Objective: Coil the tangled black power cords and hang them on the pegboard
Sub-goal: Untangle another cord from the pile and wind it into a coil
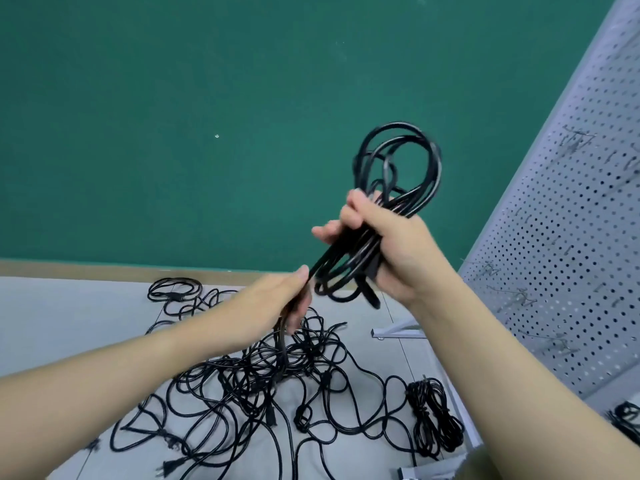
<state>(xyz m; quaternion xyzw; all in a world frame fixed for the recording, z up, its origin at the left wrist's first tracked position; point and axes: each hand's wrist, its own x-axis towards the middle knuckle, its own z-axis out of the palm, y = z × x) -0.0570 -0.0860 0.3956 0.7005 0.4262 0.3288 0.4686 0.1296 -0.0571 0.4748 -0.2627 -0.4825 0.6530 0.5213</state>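
My right hand (391, 244) grips a black power cord coil (398, 168) around its middle, held up in front of the green wall, loops sticking out above and below the fist. My left hand (287, 299) pinches the loose strand of that cord just below the coil; the strand runs down into a tangled pile of black cords (263, 382) on the grey floor. The white pegboard (571, 254) leans at the right, with several wire hooks on it.
A wound cord bundle (433, 417) lies on the floor by the pegboard's white frame foot (398, 332). Another loose coil (175, 292) lies near the wall's wooden skirting. A further black bundle (627, 415) shows at the right edge.
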